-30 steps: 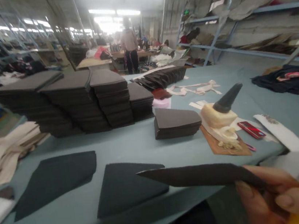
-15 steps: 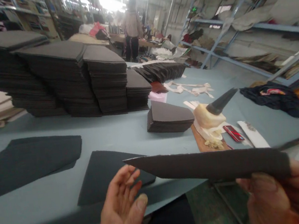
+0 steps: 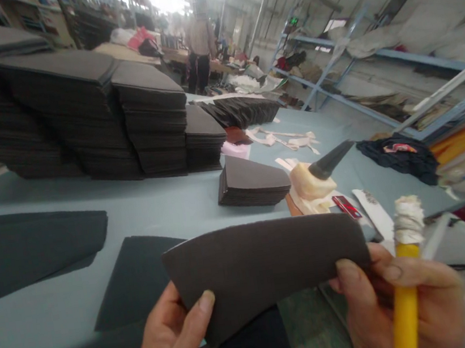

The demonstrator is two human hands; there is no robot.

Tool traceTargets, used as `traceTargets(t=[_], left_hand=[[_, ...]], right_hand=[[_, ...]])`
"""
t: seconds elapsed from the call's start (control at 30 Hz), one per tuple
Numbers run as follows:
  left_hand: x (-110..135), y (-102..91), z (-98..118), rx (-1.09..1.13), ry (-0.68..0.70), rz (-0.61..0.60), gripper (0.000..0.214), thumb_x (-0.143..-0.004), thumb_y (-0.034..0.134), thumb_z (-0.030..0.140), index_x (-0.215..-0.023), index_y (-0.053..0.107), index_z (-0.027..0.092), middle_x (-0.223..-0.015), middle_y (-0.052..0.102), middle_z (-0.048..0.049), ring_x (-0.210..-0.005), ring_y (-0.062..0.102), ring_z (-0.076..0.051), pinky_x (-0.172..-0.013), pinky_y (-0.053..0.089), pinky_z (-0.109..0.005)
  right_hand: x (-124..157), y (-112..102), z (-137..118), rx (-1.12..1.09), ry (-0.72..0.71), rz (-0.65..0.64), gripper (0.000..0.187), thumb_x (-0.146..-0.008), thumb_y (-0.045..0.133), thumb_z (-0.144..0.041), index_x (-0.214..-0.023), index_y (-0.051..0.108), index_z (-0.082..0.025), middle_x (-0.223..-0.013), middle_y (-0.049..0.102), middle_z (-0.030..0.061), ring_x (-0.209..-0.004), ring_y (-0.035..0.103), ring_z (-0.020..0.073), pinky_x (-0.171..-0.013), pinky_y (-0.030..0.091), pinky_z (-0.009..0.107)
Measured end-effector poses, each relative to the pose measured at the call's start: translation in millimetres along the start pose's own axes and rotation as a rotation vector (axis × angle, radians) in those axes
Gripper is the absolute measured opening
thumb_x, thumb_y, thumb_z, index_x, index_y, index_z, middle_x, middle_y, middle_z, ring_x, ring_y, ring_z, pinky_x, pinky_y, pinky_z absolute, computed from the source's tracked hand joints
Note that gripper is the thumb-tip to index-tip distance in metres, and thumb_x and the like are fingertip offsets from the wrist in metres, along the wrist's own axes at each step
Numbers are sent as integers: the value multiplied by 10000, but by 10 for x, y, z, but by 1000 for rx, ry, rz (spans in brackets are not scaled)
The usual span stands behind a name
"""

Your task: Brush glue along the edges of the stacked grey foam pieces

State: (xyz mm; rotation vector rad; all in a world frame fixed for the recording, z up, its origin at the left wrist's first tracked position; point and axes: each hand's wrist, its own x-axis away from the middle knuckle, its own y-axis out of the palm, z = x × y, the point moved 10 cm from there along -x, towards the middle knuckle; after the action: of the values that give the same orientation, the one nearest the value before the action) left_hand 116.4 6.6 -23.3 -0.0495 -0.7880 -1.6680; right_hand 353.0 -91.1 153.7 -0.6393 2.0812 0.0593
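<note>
A curved dark grey sheet piece [image 3: 266,266] is stretched between my hands, its broad face toward me. My left hand [image 3: 168,339] pinches its left end, thumb on the front. At the other end, my right hand [image 3: 361,305] grips the sheet between thumb and fingers. The same hand also holds a yellow stick [image 3: 406,311] whose upper end is wrapped in white material. Beneath the sheet, a dark flat piece [image 3: 122,285] lies on the blue-green table [image 3: 155,207], partly covered from view. More dark pieces [image 3: 32,246] overlap at the left.
Tall stacks of dark pieces [image 3: 66,116] stand at the back left. A smaller stack [image 3: 254,179] sits mid-table. Right of it are a cream block with a dark cone [image 3: 314,180], a red case [image 3: 346,206] and a white strip [image 3: 372,212]. A person [image 3: 200,47] stands far behind.
My left hand has closed on the sheet's left end. The sheet has turned from nearly edge-on to face me. My right hand has moved left, bringing the yellow stick into clear view.
</note>
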Motion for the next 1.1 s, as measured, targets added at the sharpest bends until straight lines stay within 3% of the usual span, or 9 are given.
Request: traceTargets(t=[0.13,0.33,0.47,0.57,0.67,0.8,0.87,1.1], left_hand=[[32,-209,-5,-30,-40,71,878,-667,967,622,-1399,695,220,-1250,821,-124,-1093,798,-367,-922,699,-411],[-37,-381,-12,-92,-47,126,905,-686,939,650,-1434,674,216,-1245,821,-135,-1074,803,-387,-860,712,-421],[-25,-490,134,-235,88,183,766,-684,943,646,-1292,752,222,-1212,830,-100,-1127,788,-364,-912,696,-364],[117,-557,352,-365,236,317,606,-695,951,627,-1152,793,261,-1106,841,-52,-1117,784,-334,-950,680,-336],[228,-504,517,-423,308,379,549,-715,938,635,-1095,797,265,-1098,836,-43,-1109,780,-315,-990,663,-331],[126,-256,521,-411,292,239,558,-762,876,654,-1076,779,202,-1046,831,-96,-986,795,-290,-894,668,-325],[63,-197,487,-395,286,222,493,-800,838,597,-1056,741,187,-992,825,-109,-885,790,-264,-812,663,-325],[47,-213,507,-464,338,322,400,-784,783,487,-1011,565,240,-814,757,-41,-702,688,-188,-655,574,-277]], right_hand=[[45,55,0,16,-51,-26,378,-833,895,-162,-894,529,-237,-854,735,-6,-665,748,147,-534,581,211],[111,197,110,143,-88,-151,302,-900,840,-198,-930,543,-243,-890,757,-2,-721,761,144,-617,603,218],[125,253,162,169,-67,-163,276,-915,818,-210,-942,545,-247,-900,753,-10,-640,704,115,-576,569,206],[157,281,246,114,-15,-168,273,-923,800,-183,-953,537,-248,-955,753,-9,-673,713,107,-613,585,205],[187,271,326,89,20,-154,283,-913,827,-213,-950,548,-239,-973,750,0,-692,721,110,-642,592,215],[232,239,425,104,54,-179,334,-896,868,-356,-921,556,-241,-933,761,15,-695,746,152,-590,588,242],[269,203,504,133,88,-201,362,-884,884,-408,-899,564,-239,-895,772,22,-557,681,125,-516,557,243],[462,67,763,195,331,-236,560,-779,903,-691,-891,578,-249,-832,752,11,-566,674,151,-513,531,284]])
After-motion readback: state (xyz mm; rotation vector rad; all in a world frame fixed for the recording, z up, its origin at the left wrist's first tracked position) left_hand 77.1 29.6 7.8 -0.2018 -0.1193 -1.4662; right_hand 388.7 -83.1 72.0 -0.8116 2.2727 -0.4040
